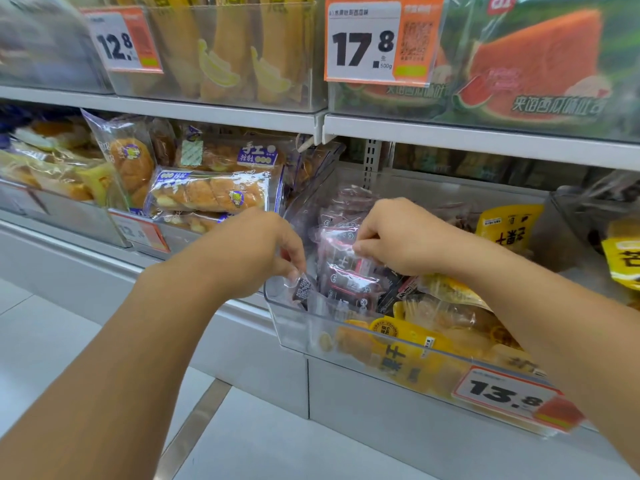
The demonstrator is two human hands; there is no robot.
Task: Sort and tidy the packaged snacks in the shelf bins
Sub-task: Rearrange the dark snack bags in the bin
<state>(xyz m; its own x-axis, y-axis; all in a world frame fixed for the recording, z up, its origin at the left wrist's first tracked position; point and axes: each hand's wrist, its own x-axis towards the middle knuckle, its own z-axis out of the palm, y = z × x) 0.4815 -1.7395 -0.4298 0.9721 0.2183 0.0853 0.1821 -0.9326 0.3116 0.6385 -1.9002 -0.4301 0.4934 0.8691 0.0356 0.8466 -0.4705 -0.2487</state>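
Clear-wrapped dark packet (346, 271) pinched by both hands' grip, left (258, 251), right (398, 237), fingertips hidden.

Two bare forearms come into view from the bottom edge, uncovered along all of their visible length: no sleeve, cuff or glove shows on either. The left hand (256, 251) and the right hand (398, 237) are bare too, with no ring, watch or band at the wrists. Nails are short and unpainted where visible.
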